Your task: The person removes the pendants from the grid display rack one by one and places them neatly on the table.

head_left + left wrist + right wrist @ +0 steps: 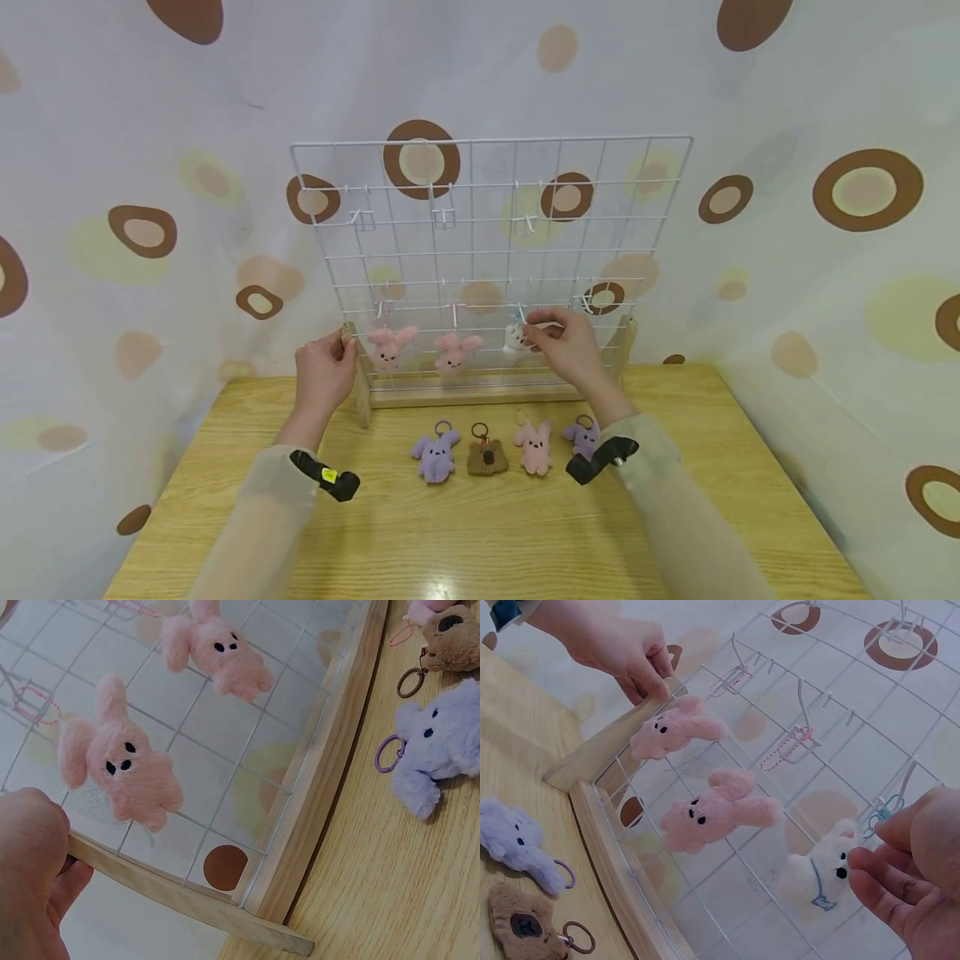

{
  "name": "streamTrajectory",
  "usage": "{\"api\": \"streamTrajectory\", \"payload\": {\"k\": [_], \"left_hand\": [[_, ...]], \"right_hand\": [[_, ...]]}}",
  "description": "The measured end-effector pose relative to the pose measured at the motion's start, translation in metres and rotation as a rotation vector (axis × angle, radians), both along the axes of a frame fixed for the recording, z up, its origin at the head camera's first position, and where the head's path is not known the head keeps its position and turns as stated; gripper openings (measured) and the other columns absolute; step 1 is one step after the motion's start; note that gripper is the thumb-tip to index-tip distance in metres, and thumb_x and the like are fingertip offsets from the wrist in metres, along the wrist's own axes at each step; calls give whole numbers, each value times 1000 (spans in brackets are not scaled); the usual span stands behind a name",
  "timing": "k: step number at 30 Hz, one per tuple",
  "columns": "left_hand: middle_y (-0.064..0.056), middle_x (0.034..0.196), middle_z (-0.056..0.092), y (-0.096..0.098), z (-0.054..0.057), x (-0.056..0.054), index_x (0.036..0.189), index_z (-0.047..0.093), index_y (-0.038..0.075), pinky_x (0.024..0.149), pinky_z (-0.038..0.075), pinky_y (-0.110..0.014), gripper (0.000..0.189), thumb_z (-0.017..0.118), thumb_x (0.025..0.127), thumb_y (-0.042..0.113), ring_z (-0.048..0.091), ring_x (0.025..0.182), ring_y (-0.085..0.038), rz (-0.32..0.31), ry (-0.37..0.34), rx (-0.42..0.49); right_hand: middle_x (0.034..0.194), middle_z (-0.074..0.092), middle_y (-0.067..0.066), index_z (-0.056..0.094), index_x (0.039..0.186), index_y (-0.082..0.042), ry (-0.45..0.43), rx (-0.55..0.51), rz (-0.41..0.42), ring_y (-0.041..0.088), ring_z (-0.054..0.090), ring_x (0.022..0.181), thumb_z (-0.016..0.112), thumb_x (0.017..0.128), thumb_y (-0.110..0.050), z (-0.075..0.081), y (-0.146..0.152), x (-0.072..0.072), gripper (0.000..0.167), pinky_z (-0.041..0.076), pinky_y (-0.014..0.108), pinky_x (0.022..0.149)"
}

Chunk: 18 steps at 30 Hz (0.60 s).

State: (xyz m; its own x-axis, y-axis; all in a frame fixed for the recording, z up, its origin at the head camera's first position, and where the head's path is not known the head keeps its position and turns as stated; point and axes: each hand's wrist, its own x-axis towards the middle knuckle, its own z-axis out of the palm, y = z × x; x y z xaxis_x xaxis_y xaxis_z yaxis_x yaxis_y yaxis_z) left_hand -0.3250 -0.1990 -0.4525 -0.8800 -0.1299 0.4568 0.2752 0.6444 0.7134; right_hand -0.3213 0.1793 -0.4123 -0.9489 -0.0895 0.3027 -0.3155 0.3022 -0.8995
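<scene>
My left hand [324,371] grips the top of the wooden side post [187,900] of a white wire grid rack [491,250]. At the lower right of the grid, my right hand [566,343] pinches a small white plush keychain [821,870] near its light blue chain [881,814]. That chain is at a hook, and the fingertips partly cover the plush's side. Left of it, two pink plush rabbit keychains hang from hooks by pink bead chains, one in the middle [712,814] and the other [124,765] beside my left hand.
On the wooden table [465,533] before the rack lie a purple plush [437,457], a brown plush [487,458], a pink plush [534,450] and another purple plush [581,435] partly behind my right wrist. Bare hooks [444,218] sit higher on the grid. A patterned curtain [795,275] stands behind.
</scene>
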Motion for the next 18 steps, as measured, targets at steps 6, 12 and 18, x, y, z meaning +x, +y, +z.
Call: {"api": "streamTrajectory", "payload": {"k": [6,12,18], "left_hand": [[-27,104,76,0,-1,-1,123,72,-12,79,62,-51,28,63,105,8,76,96,-36,2,-14,0],[-25,99,77,0,-1,-1,119,74,-11,73,60,-48,26,64,105,8,76,87,-32,0,-6,-9],[-25,99,77,-1,-2,-2,118,74,-12,73,61,-48,26,64,105,8,76,88,-32,-4,-7,-10]], "right_hand": [[110,75,22,71,123,7,-47,-23,12,27,76,87,69,102,-4,-1,-1,-8,23,62,40,79],[115,73,22,69,127,8,-92,-61,45,18,74,80,71,103,-11,0,-5,-11,30,61,34,73],[109,73,21,70,126,10,-87,-82,47,15,71,75,73,102,-13,1,-11,-12,33,60,32,69]]}}
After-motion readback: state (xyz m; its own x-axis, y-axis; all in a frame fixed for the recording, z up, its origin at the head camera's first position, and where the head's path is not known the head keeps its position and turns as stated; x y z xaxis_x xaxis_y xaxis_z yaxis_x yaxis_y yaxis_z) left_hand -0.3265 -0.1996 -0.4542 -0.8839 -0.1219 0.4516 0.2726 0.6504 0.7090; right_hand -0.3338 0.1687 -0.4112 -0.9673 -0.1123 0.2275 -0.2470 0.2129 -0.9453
